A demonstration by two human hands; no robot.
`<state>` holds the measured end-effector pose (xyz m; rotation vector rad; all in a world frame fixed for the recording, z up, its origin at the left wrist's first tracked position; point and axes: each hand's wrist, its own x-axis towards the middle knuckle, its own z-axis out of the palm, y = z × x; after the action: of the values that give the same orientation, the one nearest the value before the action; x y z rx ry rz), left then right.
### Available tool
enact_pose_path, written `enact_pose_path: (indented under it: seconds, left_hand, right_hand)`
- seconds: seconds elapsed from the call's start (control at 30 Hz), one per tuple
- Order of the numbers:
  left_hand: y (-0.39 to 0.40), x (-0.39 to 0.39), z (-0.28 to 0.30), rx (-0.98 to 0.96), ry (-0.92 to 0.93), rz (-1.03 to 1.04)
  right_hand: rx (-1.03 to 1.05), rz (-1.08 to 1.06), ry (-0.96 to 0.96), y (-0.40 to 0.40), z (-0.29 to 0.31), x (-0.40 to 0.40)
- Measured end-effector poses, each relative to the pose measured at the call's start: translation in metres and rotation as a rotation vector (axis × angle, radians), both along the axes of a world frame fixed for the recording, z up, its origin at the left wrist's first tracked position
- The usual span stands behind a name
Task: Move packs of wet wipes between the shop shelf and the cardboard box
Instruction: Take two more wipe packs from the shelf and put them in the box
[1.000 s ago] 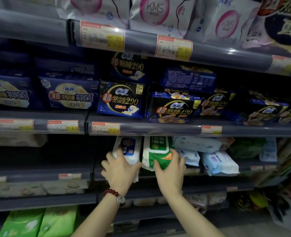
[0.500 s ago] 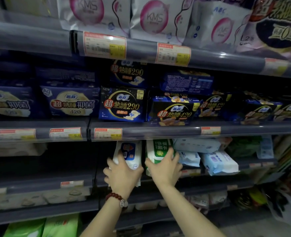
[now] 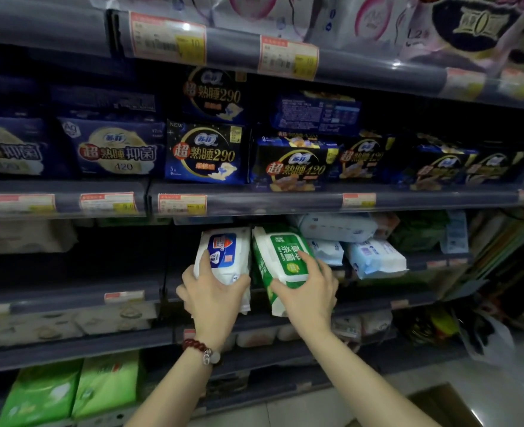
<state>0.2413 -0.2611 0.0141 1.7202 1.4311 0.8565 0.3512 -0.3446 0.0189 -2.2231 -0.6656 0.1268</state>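
My left hand (image 3: 213, 298) grips a white wet-wipes pack with a blue and red label (image 3: 223, 257), held upright at the front of the third shelf (image 3: 131, 298). Beside it my right hand (image 3: 308, 292) grips a green and white wet-wipes pack (image 3: 282, 255), tilted with its lid facing me. The two packs almost touch. More pale blue wipes packs (image 3: 377, 260) lie on the same shelf to the right. A corner of the cardboard box (image 3: 442, 405) shows on the floor at the bottom right.
Dark blue sanitary-pad packs (image 3: 205, 152) fill the shelf above, behind a rail with price tags (image 3: 182, 204). Light green packs (image 3: 69, 386) sit on the bottom shelf at left. A plastic bag (image 3: 491, 340) and clutter stand on the floor at right.
Both hands have closed around their packs and drawn them forward and slightly down off the shelf. The view has tilted down, bringing the box corner into sight.
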Motion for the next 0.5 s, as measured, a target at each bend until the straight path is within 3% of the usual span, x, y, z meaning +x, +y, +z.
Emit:
enact_pose_path:
  seconds: [0.23, 0.5]
  left_hand:
    - [-0.047, -0.020, 0.018, 0.040, -0.146, -0.035]
    - [-0.091, 0.019, 0.032, 0.058, -0.225, -0.271]
  right_hand:
    - [0.173, -0.051, 0.061, -0.043, 0.002, 0.001]
    - [0.384, -0.283, 0.134, -0.111, 0.003, 0.021]
